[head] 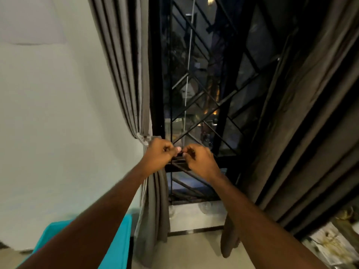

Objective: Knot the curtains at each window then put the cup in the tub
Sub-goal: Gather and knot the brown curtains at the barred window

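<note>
Hands — left [157,152] and right [198,159] — pinch a dark tie band [179,162] beside the gathered left curtain [124,74]; likely best drawn snug, level — cup unseen.

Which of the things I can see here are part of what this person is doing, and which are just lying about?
Part of the job:
left curtain, gathered at its middle
tie band, pinched between both hands
left hand
right hand
right curtain, hanging loose

Just there:
window grille
teal cloth
white wall
</note>
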Demonstrator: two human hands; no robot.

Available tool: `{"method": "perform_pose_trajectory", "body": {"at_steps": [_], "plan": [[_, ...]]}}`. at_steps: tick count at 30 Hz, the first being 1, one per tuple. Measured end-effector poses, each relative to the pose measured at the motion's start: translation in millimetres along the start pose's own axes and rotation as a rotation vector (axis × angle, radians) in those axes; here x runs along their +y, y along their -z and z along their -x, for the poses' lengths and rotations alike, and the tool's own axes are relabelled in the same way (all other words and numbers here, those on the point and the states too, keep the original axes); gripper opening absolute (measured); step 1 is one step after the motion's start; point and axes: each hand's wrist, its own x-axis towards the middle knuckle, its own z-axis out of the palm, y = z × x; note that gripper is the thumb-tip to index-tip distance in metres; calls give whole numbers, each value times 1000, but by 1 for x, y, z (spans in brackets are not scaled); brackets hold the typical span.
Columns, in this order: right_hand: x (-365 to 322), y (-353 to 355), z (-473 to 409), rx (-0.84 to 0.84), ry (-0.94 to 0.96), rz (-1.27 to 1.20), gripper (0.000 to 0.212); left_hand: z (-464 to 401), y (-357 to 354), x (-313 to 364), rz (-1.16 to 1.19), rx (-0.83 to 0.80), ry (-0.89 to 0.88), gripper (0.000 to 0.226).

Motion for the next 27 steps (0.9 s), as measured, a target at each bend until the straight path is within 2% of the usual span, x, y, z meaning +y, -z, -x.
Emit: {"method": "perform_pose_trajectory", "body": {"at_steps": [5,11,16,19,23,27], "plan": [[31,69,-13,180,-61,114,9,-62,-16,59,-109,-91,-149,43],[36,161,-39,318,40,246,7,-129,-11,133,-56,65,-288,39],[32,260,-60,552,121,148,7,-173,-20,206,-111,90,-363,43],[24,304,-58,711,226,42,7,-190,-32,247,-66,139,-409,38],[20,351,-63,843,377,10,6,-209,-44,296,-54,220,-488,36],[29,398,-80,885,528,42,6,-230,-45,346,-158,348,-536,37]]}}
